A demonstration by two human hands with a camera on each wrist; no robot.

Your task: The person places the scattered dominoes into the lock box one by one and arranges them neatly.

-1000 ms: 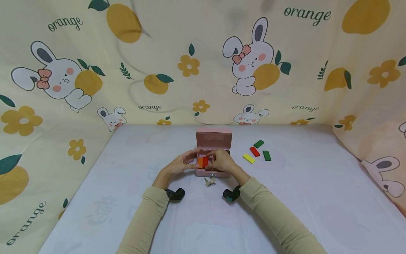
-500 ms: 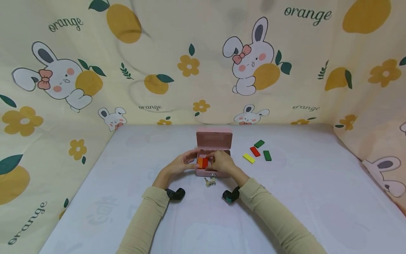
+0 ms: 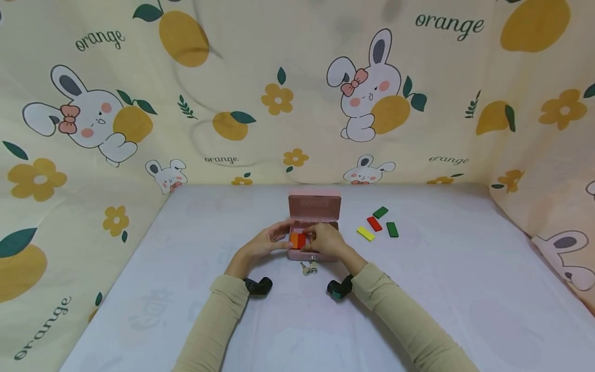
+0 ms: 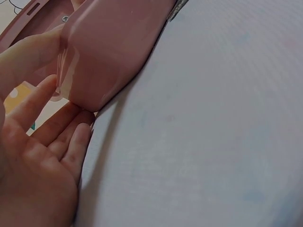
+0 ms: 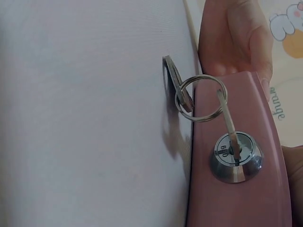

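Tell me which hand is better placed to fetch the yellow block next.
Likely the right hand: it is nearer the yellow block, while the left hand is across the pink box from it.

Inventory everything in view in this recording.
Metal box: 1, pink, on table, open
Round lock: 1, silver, box front
Metal keys: 2, silver, one in lock
Orange rectangular block: at least 1, orange, in box
Red rectangular blocks: at least 2, red, inside and right of box
Green rectangular blocks: 2, green, right of box
Yellow rectangular block: 1, yellow, right of box
Table: 1, white, underneath
Rabbit-print cloth: 1, cream, behind table
Wrist cameras: 2, black, wrists
Sleeves: 2, beige, forearms
Left hand: 1, bare, box's left
Right hand: 1, bare, over box
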